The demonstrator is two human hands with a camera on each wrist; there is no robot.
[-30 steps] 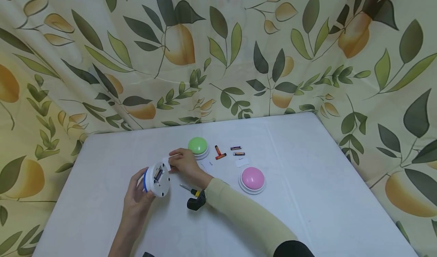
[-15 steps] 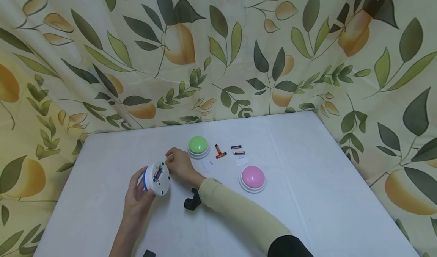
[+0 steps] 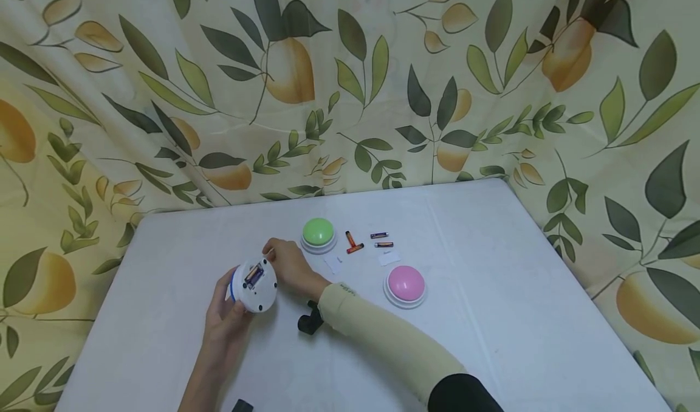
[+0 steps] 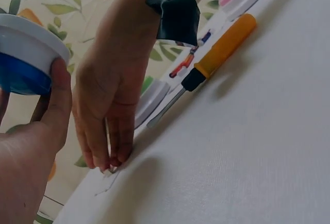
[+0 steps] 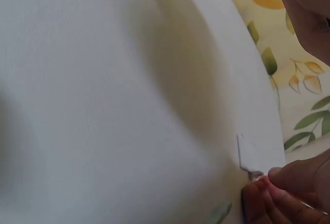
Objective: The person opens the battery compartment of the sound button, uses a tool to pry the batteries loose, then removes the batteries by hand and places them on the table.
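My left hand (image 3: pixel 226 315) holds a round white push button with a blue dome (image 4: pixel 26 77) above the table. Its white underside (image 3: pixel 262 293) faces up and right, with the battery compartment (image 3: pixel 253 276) uncovered and a battery visible inside. Just beyond it, my right hand (image 3: pixel 290 265) reaches down to the tabletop. Thumb and fingers pinch the end of a thin white battery cover (image 5: pixel 248 153) lying flat there. A tiny dark bit shows at the fingertips, too small to identify. Behind the right wrist lies a screwdriver with a yellow handle (image 4: pixel 227 44), hidden in the head view.
On the white table (image 3: pixel 492 290) stand a green push button (image 3: pixel 318 232) and a pink push button (image 3: pixel 406 282). Several small batteries (image 3: pixel 355 248) lie between them, near two white covers (image 3: pixel 389 257). A leaf-patterned curtain (image 3: pixel 372 126) hangs along the table's back and sides.
My right hand has moved slightly left and lowered the white battery cover to the table. Its sleeve now hides the screwdriver in the head view. The left hand keeps the push button almost still.
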